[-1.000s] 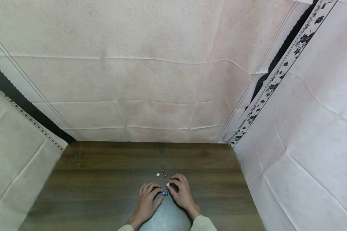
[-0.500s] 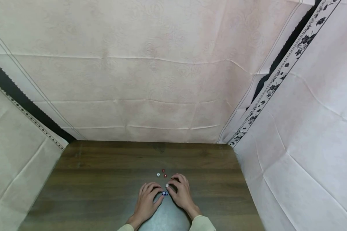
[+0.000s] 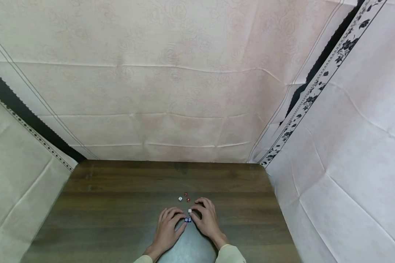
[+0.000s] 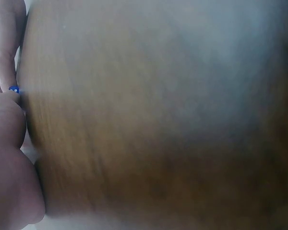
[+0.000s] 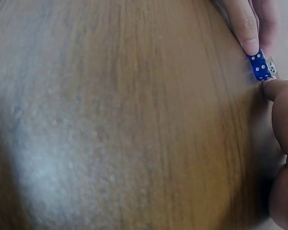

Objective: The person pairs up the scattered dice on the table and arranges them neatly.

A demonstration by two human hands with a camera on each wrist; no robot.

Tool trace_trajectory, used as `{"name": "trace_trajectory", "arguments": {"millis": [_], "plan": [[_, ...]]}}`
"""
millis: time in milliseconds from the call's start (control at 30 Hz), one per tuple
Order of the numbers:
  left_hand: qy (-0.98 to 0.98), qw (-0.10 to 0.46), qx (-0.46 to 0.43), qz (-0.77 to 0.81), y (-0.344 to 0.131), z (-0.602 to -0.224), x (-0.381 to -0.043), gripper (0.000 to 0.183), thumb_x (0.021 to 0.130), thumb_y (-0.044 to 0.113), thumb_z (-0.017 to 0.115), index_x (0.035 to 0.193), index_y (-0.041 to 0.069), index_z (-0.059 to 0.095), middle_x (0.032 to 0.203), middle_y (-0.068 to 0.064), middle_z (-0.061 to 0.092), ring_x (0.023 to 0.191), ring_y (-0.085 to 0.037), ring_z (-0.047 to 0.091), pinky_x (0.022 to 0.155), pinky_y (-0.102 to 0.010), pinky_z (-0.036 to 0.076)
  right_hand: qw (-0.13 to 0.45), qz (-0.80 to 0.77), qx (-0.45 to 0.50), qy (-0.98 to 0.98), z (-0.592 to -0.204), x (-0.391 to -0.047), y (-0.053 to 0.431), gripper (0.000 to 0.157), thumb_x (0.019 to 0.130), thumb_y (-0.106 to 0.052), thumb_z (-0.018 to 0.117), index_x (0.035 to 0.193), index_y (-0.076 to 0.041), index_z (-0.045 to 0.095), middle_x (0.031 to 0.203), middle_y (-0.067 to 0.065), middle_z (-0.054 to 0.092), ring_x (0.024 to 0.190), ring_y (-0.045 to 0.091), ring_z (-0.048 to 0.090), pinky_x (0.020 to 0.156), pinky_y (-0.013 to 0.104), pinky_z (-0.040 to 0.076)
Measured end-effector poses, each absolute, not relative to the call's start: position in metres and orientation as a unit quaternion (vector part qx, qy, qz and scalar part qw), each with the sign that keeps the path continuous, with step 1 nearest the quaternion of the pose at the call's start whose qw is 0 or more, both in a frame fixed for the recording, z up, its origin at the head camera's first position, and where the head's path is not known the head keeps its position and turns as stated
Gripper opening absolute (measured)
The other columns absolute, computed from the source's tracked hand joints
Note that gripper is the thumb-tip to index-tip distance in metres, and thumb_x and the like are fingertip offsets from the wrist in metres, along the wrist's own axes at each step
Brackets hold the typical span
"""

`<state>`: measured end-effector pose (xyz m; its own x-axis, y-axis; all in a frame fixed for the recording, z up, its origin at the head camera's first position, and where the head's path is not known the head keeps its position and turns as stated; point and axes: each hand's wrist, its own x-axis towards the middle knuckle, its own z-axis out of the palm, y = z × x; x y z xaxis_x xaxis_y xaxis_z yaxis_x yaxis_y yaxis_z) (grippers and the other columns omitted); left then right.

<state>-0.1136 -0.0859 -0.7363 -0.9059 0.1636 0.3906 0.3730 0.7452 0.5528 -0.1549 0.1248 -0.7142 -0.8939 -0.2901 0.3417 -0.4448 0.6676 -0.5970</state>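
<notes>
Two blue dice (image 3: 187, 220) sit side by side on the wooden table, between the thumb and index finger of my left hand (image 3: 166, 230), which pinches them. Just behind the blue pair, my right hand (image 3: 206, 221) holds a white die (image 3: 190, 210) between thumb and index finger. In the right wrist view the left thumb touches the blue dice (image 5: 258, 66), and part of the white die (image 5: 272, 67) shows behind them. Only a bit of blue die (image 4: 14, 89) is visible in the left wrist view, at the left edge.
Farther back on the table (image 3: 125, 182) lie two red dice, one red die (image 3: 185, 194) behind the other red die (image 3: 188, 200). Another white die (image 3: 180, 198) is to their left. Pale cloth hangings (image 3: 184, 91) enclose the table's back and sides.
The right hand's white die has shifted slightly left and nearer, to just behind the blue dice. The left hand and the blue dice stay nearly still.
</notes>
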Motion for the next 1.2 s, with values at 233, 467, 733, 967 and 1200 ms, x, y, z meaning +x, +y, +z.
{"name": "trace_trajectory", "arguments": {"millis": [233,467,733,967,1200], "plan": [[-0.916,0.174,-0.153,-0.328,-0.086,-0.739,-0.114,0.020,0.093,0.030,0.095,0.109,0.027,0.083,0.124,0.006,0.075,0.127,-0.029,0.068,0.115,-0.077,0.045,0.107,0.346,0.201,-0.910,-0.715,-0.155,0.125,0.013,0.100,-0.023,0.090,0.112,-0.021,0.086,0.136,0.007,0.073,0.143,0.034,0.059,0.122,0.063,0.045],[-0.909,0.173,-0.157,-0.344,-0.088,-0.744,-0.115,0.019,0.095,0.034,0.092,0.110,0.028,0.083,0.125,0.006,0.075,0.129,-0.030,0.068,0.116,-0.078,0.043,0.098,0.344,0.198,-0.913,-0.717,-0.156,0.125,0.014,0.100,-0.024,0.089,0.113,-0.022,0.086,0.137,0.004,0.071,0.144,0.032,0.058,0.122,0.062,0.045],[-0.916,0.184,-0.162,-0.318,-0.087,-0.742,-0.114,0.021,0.093,0.032,0.094,0.110,0.028,0.083,0.124,0.008,0.075,0.127,-0.028,0.068,0.113,-0.076,0.046,0.094,0.344,0.198,-0.913,-0.719,-0.157,0.126,0.014,0.099,-0.024,0.090,0.112,-0.023,0.086,0.136,0.002,0.071,0.143,0.030,0.059,0.121,0.062,0.045],[-0.916,0.160,-0.151,-0.334,-0.087,-0.738,-0.113,0.022,0.094,0.032,0.093,0.113,0.025,0.083,0.126,0.005,0.076,0.130,-0.032,0.068,0.118,-0.078,0.043,0.092,0.346,0.197,-0.913,-0.719,-0.157,0.126,0.013,0.100,-0.025,0.089,0.113,-0.024,0.086,0.138,0.003,0.071,0.143,0.030,0.058,0.121,0.062,0.045],[-0.916,0.130,-0.150,-0.348,-0.090,-0.728,-0.113,0.030,0.094,0.030,0.094,0.121,0.021,0.082,0.129,0.002,0.077,0.133,-0.033,0.068,0.120,-0.079,0.042,0.104,0.333,0.201,-0.915,-0.719,-0.157,0.126,0.014,0.100,-0.025,0.089,0.114,-0.024,0.085,0.138,0.003,0.071,0.144,0.030,0.059,0.121,0.062,0.046]]}}
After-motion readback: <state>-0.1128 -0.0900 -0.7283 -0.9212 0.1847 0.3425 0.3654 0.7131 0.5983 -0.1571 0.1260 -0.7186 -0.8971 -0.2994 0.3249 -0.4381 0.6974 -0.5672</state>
